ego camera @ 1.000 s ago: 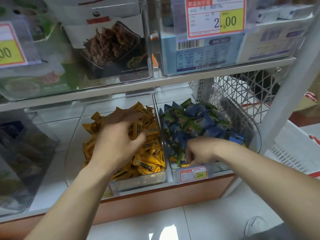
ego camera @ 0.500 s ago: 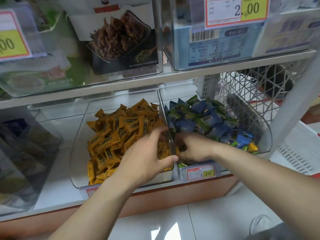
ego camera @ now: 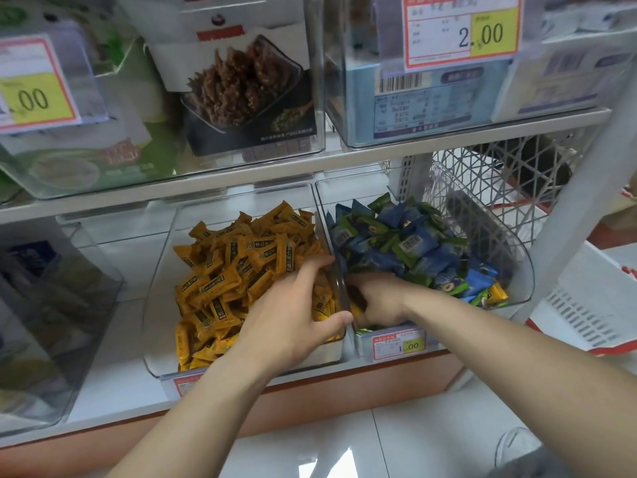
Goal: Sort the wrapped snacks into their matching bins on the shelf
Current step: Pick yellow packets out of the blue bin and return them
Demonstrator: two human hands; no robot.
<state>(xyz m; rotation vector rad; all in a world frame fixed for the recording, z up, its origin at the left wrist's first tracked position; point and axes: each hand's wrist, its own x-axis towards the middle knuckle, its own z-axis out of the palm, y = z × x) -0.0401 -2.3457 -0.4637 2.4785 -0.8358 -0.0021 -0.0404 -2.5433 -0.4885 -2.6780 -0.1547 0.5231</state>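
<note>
A clear bin [ego camera: 162, 288] on the lower shelf holds a heap of yellow wrapped snacks [ego camera: 234, 270]. Beside it on the right, a second clear bin [ego camera: 517, 270] holds blue and green wrapped snacks [ego camera: 396, 243], with a stray yellow snack [ego camera: 496, 295] at its front right. My left hand [ego camera: 293, 319] lies over the front right of the yellow heap, fingers spread and thumb against the wall between the bins. My right hand [ego camera: 375, 298] reaches into the front left corner of the blue-green bin. Its fingers curl down onto a yellow wrapper [ego camera: 355, 311], which is partly hidden.
The upper shelf [ego camera: 310, 174] carries clear bins of boxed goods with price tags [ego camera: 462, 29]. A white mesh basket [ego camera: 482, 188] stands right of the bins, beside a white upright post [ego camera: 586, 188]. Another clear bin [ego camera: 51, 305] sits at the left. Tiled floor lies below.
My left hand slid from the middle of the yellow heap rightward to the dividing wall. My right hand shifted left into its bin's front corner. The view came closer.
</note>
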